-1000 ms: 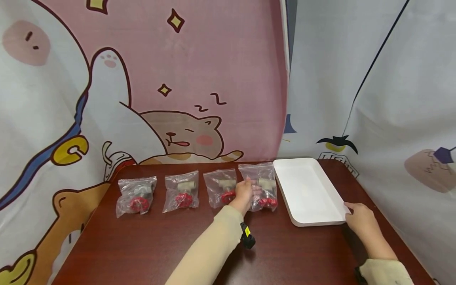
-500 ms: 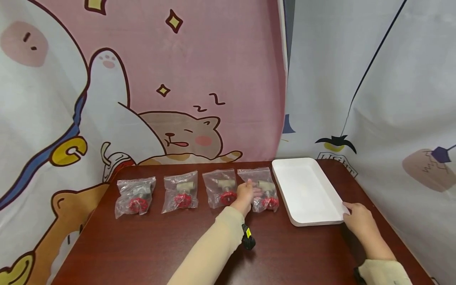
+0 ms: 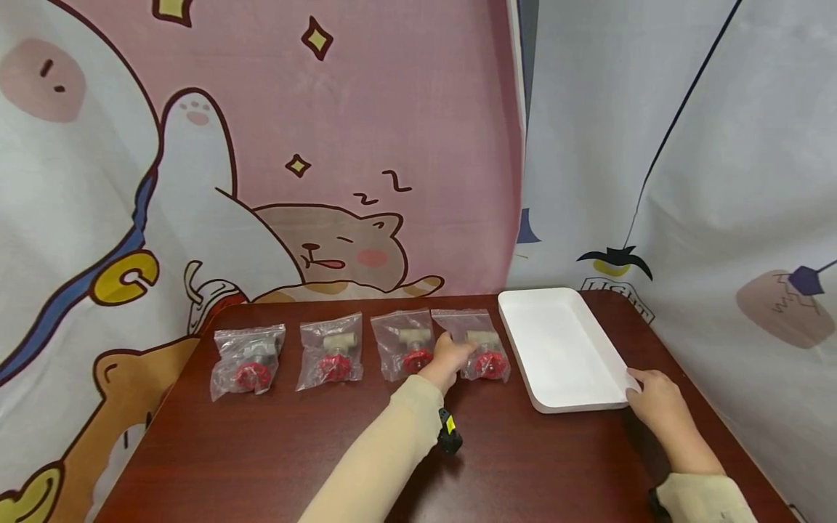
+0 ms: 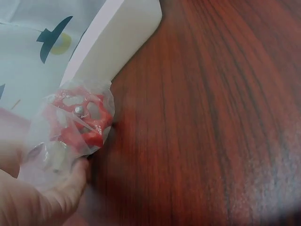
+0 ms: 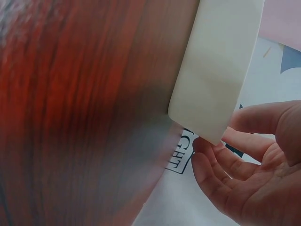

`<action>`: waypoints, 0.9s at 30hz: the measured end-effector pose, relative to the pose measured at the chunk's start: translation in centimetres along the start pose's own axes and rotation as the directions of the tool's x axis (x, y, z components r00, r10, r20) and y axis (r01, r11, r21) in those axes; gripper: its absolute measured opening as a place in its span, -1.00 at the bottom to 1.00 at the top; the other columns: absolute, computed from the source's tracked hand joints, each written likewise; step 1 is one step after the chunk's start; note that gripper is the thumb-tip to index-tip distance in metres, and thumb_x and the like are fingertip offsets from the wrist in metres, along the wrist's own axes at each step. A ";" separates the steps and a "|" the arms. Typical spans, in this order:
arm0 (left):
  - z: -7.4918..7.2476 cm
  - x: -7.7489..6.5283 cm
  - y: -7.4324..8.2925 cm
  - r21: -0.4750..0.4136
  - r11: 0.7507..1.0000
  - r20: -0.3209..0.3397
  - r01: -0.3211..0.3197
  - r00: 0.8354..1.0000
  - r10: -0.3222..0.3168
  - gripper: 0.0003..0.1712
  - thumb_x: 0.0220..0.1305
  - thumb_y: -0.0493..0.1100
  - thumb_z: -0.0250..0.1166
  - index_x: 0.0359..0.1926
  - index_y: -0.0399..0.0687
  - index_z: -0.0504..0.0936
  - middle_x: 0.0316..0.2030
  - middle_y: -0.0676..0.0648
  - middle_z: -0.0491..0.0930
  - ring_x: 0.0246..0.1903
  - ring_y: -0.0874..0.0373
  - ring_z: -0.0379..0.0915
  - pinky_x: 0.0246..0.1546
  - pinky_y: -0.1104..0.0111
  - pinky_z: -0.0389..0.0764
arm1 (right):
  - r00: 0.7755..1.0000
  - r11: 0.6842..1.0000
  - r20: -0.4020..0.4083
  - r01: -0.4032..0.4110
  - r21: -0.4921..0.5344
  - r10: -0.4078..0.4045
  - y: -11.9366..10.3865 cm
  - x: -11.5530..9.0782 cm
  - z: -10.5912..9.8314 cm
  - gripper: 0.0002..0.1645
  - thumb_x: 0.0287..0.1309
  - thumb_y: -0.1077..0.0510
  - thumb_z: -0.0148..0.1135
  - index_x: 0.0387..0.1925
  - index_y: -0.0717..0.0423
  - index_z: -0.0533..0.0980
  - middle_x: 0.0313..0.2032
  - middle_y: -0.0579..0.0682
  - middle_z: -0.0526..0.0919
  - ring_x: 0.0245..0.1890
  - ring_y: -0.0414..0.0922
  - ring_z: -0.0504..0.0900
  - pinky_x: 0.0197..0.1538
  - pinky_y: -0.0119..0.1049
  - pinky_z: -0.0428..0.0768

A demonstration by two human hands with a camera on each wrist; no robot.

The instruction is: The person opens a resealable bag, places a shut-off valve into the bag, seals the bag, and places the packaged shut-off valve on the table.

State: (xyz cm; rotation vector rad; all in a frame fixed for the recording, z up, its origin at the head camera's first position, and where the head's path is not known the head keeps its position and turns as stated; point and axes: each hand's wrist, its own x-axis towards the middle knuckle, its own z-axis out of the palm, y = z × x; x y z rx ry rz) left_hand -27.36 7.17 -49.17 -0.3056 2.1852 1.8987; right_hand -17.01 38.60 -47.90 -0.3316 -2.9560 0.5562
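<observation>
Just left of the white tray (image 3: 562, 349) lies a clear zip bag holding a gate valve (image 3: 489, 365) with a red handwheel and a pale body. My left hand (image 3: 448, 359) grips this bagged valve from its left side. In the left wrist view, the thumb and fingers lie round the pale body, and the red handwheel (image 4: 80, 115) points away from the palm. My right hand (image 3: 662, 404) pinches the tray's near right corner. The right wrist view has the thumb at the tray's rim (image 5: 221, 127) and curled fingers at the outer wall.
Three more bagged valves with red handwheels stand in a row to the left: one at the far left (image 3: 251, 363), one beside it (image 3: 335, 352), one close to my left hand (image 3: 407, 341). A printed cloth (image 3: 425, 145) hangs behind the brown table (image 3: 261, 450).
The right-hand bagged valve has shifted and turned slightly under my left hand, its handwheel now facing me more. The left fingers have closed in on it. My right hand stays at the tray corner.
</observation>
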 end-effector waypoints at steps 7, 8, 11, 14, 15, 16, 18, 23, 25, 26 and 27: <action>-0.3 -0.4 0.4 0.081 0.990 -0.068 -0.118 0.990 0.123 -0.31 0.17 -0.22 0.31 0.27 -0.34 0.27 0.18 -0.32 0.40 0.19 -0.15 0.33 0.15 0.10 0.42 | 1.000 1.000 0.007 0.016 0.004 -0.016 -0.1 0.1 -0.3 -0.48 0.03 0.30 0.08 0.03 0.58 0.38 -0.01 0.61 0.35 0.02 0.50 0.32 0.05 0.31 0.33; -0.4 -0.6 0.5 0.100 0.985 -0.082 -0.139 0.986 0.148 -0.33 0.15 -0.23 0.32 0.25 -0.34 0.30 0.16 -0.32 0.43 0.17 -0.15 0.35 0.14 0.11 0.43 | 1.000 1.000 0.008 0.016 0.004 -0.016 -0.1 0.1 -0.3 -0.48 0.04 0.30 0.08 0.03 0.57 0.39 -0.01 0.61 0.35 0.02 0.50 0.33 0.05 0.31 0.33; -0.5 -1.0 1.1 0.208 0.961 -0.118 -0.184 0.970 0.211 -0.33 0.11 -0.24 0.33 0.23 -0.36 0.33 0.12 -0.35 0.47 0.16 -0.17 0.37 0.13 0.11 0.44 | 1.000 1.000 0.011 0.009 0.002 -0.009 -0.1 0.2 -0.4 -0.49 0.04 0.30 0.06 0.03 0.57 0.39 0.00 0.61 0.35 0.02 0.50 0.33 0.05 0.31 0.34; -0.6 -1.3 1.6 0.311 0.930 -0.132 -0.194 0.960 0.245 -0.29 0.09 -0.21 0.35 0.23 -0.42 0.32 0.09 -0.38 0.48 0.15 -0.19 0.38 0.14 0.11 0.44 | 1.000 1.000 0.016 0.001 0.000 -0.001 -0.1 0.3 -0.4 -0.49 0.05 0.30 0.05 0.04 0.57 0.38 0.01 0.60 0.34 0.02 0.49 0.32 0.05 0.31 0.33; -0.7 -1.4 1.7 0.341 0.919 -0.137 -0.198 0.957 0.257 -0.30 0.08 -0.21 0.35 0.21 -0.44 0.34 0.07 -0.38 0.50 0.13 -0.20 0.39 0.13 0.11 0.45 | 1.000 1.000 0.021 -0.002 0.000 0.002 -0.2 0.3 -0.4 -0.48 0.05 0.30 0.05 0.04 0.56 0.38 0.02 0.60 0.34 0.03 0.49 0.32 0.06 0.31 0.33; -0.8 -1.5 1.9 0.363 0.907 -0.143 -0.214 0.949 0.282 -0.32 0.06 -0.22 0.35 0.18 -0.45 0.37 0.04 -0.39 0.52 0.10 -0.21 0.42 0.11 0.11 0.46 | 1.000 1.000 0.025 -0.002 -0.001 0.002 -0.2 0.3 -0.4 -0.48 0.06 0.29 0.06 0.05 0.56 0.38 0.02 0.60 0.33 0.03 0.49 0.32 0.06 0.31 0.33; -1.1 -1.6 2.1 0.392 0.886 -0.148 -0.246 0.934 0.325 -0.35 0.04 -0.23 0.35 0.15 -0.47 0.40 0.03 -0.38 0.53 0.09 -0.21 0.43 0.12 0.11 0.45 | 0.999 1.000 0.033 -0.008 -0.002 0.008 -0.1 0.3 -0.5 -0.47 0.06 0.28 0.06 0.06 0.55 0.37 0.03 0.59 0.33 0.03 0.48 0.32 0.06 0.32 0.33; -2.1 -1.6 2.7 0.386 0.863 -0.136 -0.325 0.906 0.402 -0.38 0.14 -0.26 0.28 0.23 -0.35 0.38 0.15 -0.30 0.47 0.19 -0.14 0.37 0.20 0.14 0.39 | 1.000 1.000 0.018 -0.009 0.000 0.009 -0.1 0.0 -0.6 -0.47 0.09 0.24 0.08 0.07 0.50 0.37 0.03 0.57 0.33 0.01 0.46 0.33 0.03 0.33 0.33; -2.7 -1.7 2.9 0.386 0.854 -0.120 -0.350 0.898 0.422 -0.39 0.17 -0.25 0.26 0.26 -0.27 0.37 0.18 -0.26 0.46 0.20 -0.10 0.37 0.18 0.14 0.41 | 1.000 1.000 -0.007 0.003 0.004 -0.003 -0.1 -0.1 -0.7 -0.49 0.09 0.24 0.09 0.06 0.48 0.39 0.03 0.56 0.34 0.00 0.45 0.34 0.02 0.33 0.34; -3.0 -1.7 3.0 0.397 0.843 -0.112 -0.362 0.893 0.436 -0.39 0.18 -0.23 0.26 0.27 -0.24 0.38 0.18 -0.24 0.47 0.19 -0.09 0.38 0.17 0.14 0.42 | 1.000 1.000 -0.019 0.009 0.008 -0.009 -0.2 -0.2 -0.8 -0.50 0.09 0.24 0.10 0.05 0.47 0.40 0.02 0.55 0.34 -0.01 0.45 0.35 0.01 0.33 0.34; -3.4 -1.8 3.1 0.406 0.837 -0.100 -0.368 0.892 0.441 -0.39 0.19 -0.21 0.25 0.28 -0.19 0.37 0.18 -0.22 0.47 0.15 -0.07 0.42 0.14 0.15 0.44 | 0.999 1.000 -0.031 0.017 0.011 -0.017 -0.3 -0.2 -0.9 -0.50 0.09 0.24 0.11 0.05 0.46 0.40 0.02 0.54 0.35 -0.01 0.44 0.36 0.00 0.32 0.34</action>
